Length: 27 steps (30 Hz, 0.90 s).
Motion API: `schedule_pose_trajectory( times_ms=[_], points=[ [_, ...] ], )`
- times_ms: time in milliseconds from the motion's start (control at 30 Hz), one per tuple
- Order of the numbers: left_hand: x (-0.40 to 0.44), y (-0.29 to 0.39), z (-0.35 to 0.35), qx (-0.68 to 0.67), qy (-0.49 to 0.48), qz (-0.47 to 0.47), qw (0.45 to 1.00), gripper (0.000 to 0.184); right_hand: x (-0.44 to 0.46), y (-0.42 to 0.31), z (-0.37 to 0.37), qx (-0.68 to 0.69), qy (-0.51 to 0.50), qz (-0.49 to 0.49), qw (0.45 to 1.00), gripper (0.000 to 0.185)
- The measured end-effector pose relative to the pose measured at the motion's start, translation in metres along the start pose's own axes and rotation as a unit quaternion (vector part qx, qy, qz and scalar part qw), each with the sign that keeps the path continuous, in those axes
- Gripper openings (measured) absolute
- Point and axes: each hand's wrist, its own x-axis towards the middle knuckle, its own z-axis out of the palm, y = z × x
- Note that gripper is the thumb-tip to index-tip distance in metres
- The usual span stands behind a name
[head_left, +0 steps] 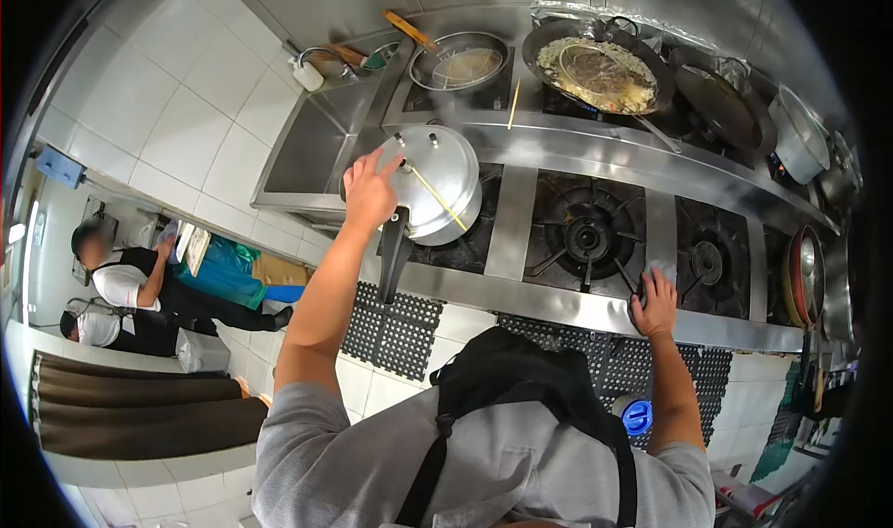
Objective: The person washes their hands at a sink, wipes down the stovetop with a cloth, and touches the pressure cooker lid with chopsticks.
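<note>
A silver pressure cooker point(445, 160) stands on the left front burner, its black handle point(395, 266) pointing toward me. Across its lid lies a thin yellowish stick point(439, 199), like a chopstick. My left hand point(369, 193) is over the lid's left edge, fingers apart and stretched toward the small black knobs; whether a fingertip touches one I cannot tell. Palm down on the stove's steel front edge, my right hand point(657, 303) has its fingers spread beside the middle burner point(588, 238). Something greyish shows by its fingertips, too unclear to name.
Along the back stand a wok of frying food point(642, 93) with a strainer in it, a pan with a wooden-handled strainer point(423, 33), a dark wok point(716, 109) and a metal pot point(798, 137). A sink point(312, 147) adjoins at left. Two people point(139, 281) are farther left.
</note>
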Motion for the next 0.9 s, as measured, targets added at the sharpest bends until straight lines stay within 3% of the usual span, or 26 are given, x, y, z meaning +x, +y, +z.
schedule_pose_trajectory(
  times_ms=[267,533,900],
  points=[
    [-0.005,0.016,0.000,-0.009,0.007,-0.039,0.999,0.060,-0.001,0.006,0.002,0.013,0.002,-0.008,1.000,0.053],
    [0.001,0.023,-0.003,-0.050,-0.108,-0.130,0.984,0.065,-0.003,0.010,0.003,0.025,0.009,-0.014,1.000,0.053],
    [0.008,0.023,0.000,-0.066,-0.122,-0.162,0.977,0.062,-0.004,0.011,0.001,0.031,0.038,-0.024,0.999,0.052]
  ],
)
